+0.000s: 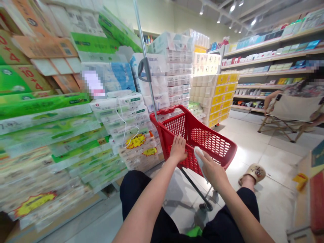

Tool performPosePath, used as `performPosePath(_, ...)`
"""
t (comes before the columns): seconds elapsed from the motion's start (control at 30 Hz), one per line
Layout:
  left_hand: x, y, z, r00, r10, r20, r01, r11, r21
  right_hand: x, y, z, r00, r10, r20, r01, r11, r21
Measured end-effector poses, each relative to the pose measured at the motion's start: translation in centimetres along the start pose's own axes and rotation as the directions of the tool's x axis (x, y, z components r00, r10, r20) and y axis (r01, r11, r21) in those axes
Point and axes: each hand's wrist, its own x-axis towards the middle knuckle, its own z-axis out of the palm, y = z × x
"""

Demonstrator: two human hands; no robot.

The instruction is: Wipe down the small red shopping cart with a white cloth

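Observation:
A red plastic shopping basket [202, 135] on a wheeled frame stands in front of me on the shop floor. My left hand [178, 148] grips the basket's near rim, fingers curled over it. My right hand [212, 168] holds a white object [199, 156], perhaps a cloth or wipe, against the basket's near wall. A metal pole [145, 57] rises from the basket's far left corner. My knees in dark trousers are below.
Stacks of packaged tissue and paper rolls [63, 128] fill the left. More stacks [215, 94] stand behind the basket. Shelves [273, 57] line the far right. A person sits on a folding chair [293, 114]. My sandalled foot [253, 173] rests on the tiled floor.

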Motion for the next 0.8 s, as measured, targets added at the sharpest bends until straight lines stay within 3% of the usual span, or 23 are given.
performPosePath(0.1,0.0,-0.1,0.0,1.0,-0.001,0.015,0.0,1.0,0.003,2.8,-2.0,1.0,1.0,-0.026,-0.008,0.026,1.0,0.017)
performPosePath(0.2,0.0,-0.4,-0.1,1.0,0.013,0.027,-0.013,1.0,-0.004,3.6,-2.6,1.6,0.999,-0.044,-0.016,0.044,0.999,0.028)
performPosePath(0.37,-0.2,-0.7,-0.2,1.0,0.015,0.027,-0.015,1.0,-0.006,-0.2,-0.3,0.8,0.997,-0.041,-0.065,0.045,0.997,0.06)
performPosePath(0.53,-0.1,-0.4,-0.1,1.0,0.012,0.022,-0.012,1.0,-0.004,-3.6,2.2,-0.6,0.998,0.059,-0.002,-0.058,0.995,0.078)
performPosePath(0.63,0.0,-0.1,0.0,1.0,0.006,0.012,-0.006,1.0,-0.01,-2.4,1.8,-0.7,0.998,0.059,-0.008,-0.058,0.996,0.06)
performPosePath(0.8,0.1,-0.1,0.0,1.0,-0.001,0.021,0.002,1.0,-0.029,2.1,-1.1,0.0,1.0,0.009,0.0,-0.009,1.0,0.026)
